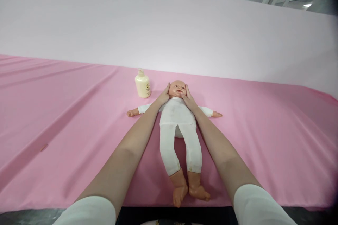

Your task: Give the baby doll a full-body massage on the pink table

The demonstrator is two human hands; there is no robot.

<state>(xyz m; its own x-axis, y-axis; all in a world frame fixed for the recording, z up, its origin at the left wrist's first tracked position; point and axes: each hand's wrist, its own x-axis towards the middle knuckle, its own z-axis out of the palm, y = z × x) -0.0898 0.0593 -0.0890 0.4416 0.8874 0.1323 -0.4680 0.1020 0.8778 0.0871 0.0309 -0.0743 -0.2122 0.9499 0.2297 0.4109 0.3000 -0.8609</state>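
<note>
Face up lay the doll (177,113), head at twelve, feet at six! Head-cradling was underway: left hand (164,96) at nine, finger spacing unclear; right hand (189,100) at three, fingers together, thumb by the mouth. Farther out at nine, the bottle (143,85)! Any shift seemingly called for even, gentle palms.

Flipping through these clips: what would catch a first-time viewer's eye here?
Most likely the doll in white, lying face up in the middle with its feet toward the viewer, and the left hand and right hand at either side of its head. Next, the cream pump bottle standing left of the head, on the bright pink cloth.
</note>
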